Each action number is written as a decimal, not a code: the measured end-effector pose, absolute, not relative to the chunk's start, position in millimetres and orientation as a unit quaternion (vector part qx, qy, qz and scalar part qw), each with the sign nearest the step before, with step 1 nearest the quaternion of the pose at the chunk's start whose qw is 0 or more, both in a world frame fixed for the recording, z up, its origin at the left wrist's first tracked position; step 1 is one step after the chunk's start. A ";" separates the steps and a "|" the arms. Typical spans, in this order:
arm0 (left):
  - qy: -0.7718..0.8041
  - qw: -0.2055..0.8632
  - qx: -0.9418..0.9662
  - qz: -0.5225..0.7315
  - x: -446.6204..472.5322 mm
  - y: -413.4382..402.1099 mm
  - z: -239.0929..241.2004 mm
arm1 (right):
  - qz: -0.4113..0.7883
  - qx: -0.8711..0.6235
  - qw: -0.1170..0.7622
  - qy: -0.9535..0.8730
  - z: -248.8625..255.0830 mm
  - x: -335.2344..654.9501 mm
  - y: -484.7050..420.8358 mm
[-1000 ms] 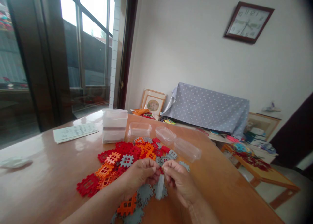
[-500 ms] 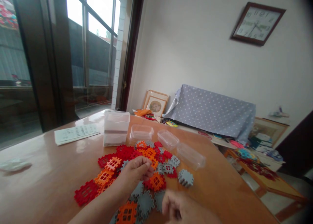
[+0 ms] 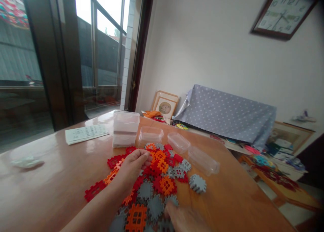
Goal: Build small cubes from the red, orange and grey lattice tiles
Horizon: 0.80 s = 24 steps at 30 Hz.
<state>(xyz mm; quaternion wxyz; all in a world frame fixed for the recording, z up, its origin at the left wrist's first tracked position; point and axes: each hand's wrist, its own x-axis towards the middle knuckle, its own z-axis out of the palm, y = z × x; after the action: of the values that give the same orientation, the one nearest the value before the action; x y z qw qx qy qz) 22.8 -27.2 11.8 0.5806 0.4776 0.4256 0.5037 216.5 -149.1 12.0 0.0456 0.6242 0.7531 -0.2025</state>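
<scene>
My left hand (image 3: 138,161) hovers over the pile of interlocking toy tiles, its fingers curled together; whatever they may hold is hidden. Beneath and around it lie red tiles (image 3: 116,161) and orange window-shaped tiles (image 3: 167,185). My right hand (image 3: 186,218), smeared by motion, is low at the near side of the pile. Its fingertips reach the edge of a grey tile (image 3: 171,200), and I cannot tell whether they grip it. Other flat grey tiles (image 3: 155,206) spread to its left, beside an orange window tile (image 3: 136,218). A neat stack of grey tiles (image 3: 197,183) stands apart on the right.
Stacked clear plastic boxes (image 3: 126,129) stand behind the pile. Beside them are several clear trays or lids (image 3: 178,142). A sheet of paper with writing (image 3: 86,134) and a crumpled pale wrapper (image 3: 27,162) lie on the left of the wooden table (image 3: 235,198).
My left hand has drawn leftward over the pile. My right hand has shifted left to the near grey tiles. The camera view has swung slightly left and down.
</scene>
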 end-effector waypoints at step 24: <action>0.545 0.209 0.731 0.353 -0.5 -4.1 -12.8 | -0.148 0.660 -0.127 0.725 -20.9 232.8 -122.7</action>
<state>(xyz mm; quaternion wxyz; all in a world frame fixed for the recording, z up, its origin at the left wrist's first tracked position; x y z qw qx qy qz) -0.5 -4.1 -12.8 0.2092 0.7310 0.5454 0.3526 232.8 -122.7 -20.9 -0.1270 0.6601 0.7254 -0.1479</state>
